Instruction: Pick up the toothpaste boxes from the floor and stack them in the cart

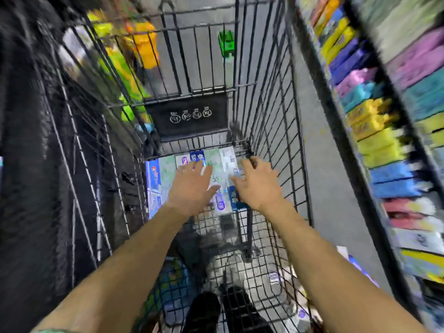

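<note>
Both my arms reach down into a black wire shopping cart (269,131). Several toothpaste boxes (165,171), white, pale green and blue, lie flat side by side at the far end of the cart's bottom. My left hand (192,186) hovers over them with its fingers spread and straight, holding nothing. My right hand (259,186) is just to the right, fingers loosely spread over a blue box (236,203) and a white box (228,161). Whether either hand touches the boxes is unclear. More boxes (274,277) lie on the floor, seen through the cart's mesh.
A black child-seat flap (189,116) with white icons closes the cart's far end. Shelves of colourful packs (374,131) run along the right. A dark wire rack (79,145) stands on the left. My black shoes (216,311) show under the cart. The picture is motion-blurred.
</note>
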Demonstrator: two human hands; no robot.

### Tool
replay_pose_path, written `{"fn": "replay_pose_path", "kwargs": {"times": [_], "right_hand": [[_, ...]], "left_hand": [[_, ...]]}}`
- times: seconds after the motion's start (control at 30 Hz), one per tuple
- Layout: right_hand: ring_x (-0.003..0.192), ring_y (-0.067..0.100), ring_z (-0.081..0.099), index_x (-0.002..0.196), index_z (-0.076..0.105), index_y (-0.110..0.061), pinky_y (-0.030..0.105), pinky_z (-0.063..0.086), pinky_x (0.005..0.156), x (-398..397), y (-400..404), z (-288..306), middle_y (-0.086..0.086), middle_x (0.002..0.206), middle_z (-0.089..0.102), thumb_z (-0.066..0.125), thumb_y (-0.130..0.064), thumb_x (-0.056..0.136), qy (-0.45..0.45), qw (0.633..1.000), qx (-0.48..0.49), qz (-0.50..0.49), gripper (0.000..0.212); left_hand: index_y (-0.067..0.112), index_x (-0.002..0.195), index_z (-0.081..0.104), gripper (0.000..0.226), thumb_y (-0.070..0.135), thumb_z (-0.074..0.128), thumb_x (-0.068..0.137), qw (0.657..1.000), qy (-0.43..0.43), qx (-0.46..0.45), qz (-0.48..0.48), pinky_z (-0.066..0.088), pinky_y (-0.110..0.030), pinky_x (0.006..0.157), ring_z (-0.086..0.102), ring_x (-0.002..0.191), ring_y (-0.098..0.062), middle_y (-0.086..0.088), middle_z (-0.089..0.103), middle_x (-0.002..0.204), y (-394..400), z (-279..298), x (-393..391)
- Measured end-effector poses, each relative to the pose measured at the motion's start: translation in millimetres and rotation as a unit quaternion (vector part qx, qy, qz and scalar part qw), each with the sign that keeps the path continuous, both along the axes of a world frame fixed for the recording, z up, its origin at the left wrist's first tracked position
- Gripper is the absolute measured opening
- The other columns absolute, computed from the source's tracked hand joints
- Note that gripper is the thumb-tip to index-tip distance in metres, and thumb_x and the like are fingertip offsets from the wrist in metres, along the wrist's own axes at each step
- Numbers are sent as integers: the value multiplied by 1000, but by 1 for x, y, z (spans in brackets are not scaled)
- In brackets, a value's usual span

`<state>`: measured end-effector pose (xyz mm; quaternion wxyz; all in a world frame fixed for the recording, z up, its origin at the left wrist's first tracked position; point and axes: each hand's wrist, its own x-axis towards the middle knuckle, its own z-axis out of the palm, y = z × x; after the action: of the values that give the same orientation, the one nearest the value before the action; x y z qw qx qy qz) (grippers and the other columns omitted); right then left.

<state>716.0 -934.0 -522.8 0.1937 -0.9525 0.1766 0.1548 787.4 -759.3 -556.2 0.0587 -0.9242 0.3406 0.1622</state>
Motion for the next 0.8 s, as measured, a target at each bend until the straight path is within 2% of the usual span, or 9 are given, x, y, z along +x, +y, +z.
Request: {"fn": "replay_pose_path", "kwargs": {"times": [0.1,0.17,0.23,0.33,0.4,0.5,0.67,0.8], "right_hand": [[133,36,40,143,49,-17,44,35,108,-33,-12,81,16,146,42,54,-38,98,-43,999,-3,23,50],[128,37,45,137,55,-15,49,40,106,-63,-27,127,16,139,49,52,-38,96,-93,995,5,-24,47],[120,38,51,134,58,-14,48,44,101,-102,-52,164,15,132,55,48,-43,92,-126,987,-19,-94,51],[121,36,53,137,55,-15,45,43,102,-177,-97,207,11,134,56,39,-56,91,-123,976,-79,-164,64],[128,34,49,141,51,-15,44,39,107,-236,-122,229,11,140,54,38,-59,92,-114,965,-101,-213,68],[130,33,48,146,45,-15,44,39,108,-335,-142,250,10,142,53,34,-64,90,-105,942,-135,-288,76],[136,33,44,149,43,-12,44,34,113,-515,-149,263,15,148,49,27,-68,91,-58,907,-165,-384,82],[141,33,39,151,41,-16,46,35,114,-651,-152,275,15,153,44,23,-73,88,-19,859,-166,-483,86]], "left_hand": [[17,150,35,65,58,33,100,998,-17,-29,-58,30,-49,110,38,138,-33,-12,40,152,-13,69,-15],[18,148,39,67,61,30,98,995,-21,-56,-80,36,-52,107,43,133,-35,-12,43,148,-27,113,-29],[16,145,45,69,62,31,96,988,-43,-82,-122,40,-51,105,48,128,-37,-13,49,143,-50,152,-45],[12,138,56,68,61,34,96,966,-67,-124,-215,40,-47,104,53,125,-34,-14,58,135,-96,200,-81],[11,134,58,71,61,27,95,950,-80,-135,-270,39,-45,101,55,120,-34,-14,61,127,-131,224,-111],[8,130,60,69,60,29,96,920,-69,-161,-351,42,-47,99,57,115,-36,-16,63,122,-185,248,-173],[6,129,62,72,59,30,93,859,-70,-168,-478,48,-50,98,60,114,-37,-19,64,125,-270,275,-312],[11,134,59,74,62,26,92,808,-59,-170,-561,43,-51,101,57,119,-36,-16,62,129,-322,292,-439]]}}
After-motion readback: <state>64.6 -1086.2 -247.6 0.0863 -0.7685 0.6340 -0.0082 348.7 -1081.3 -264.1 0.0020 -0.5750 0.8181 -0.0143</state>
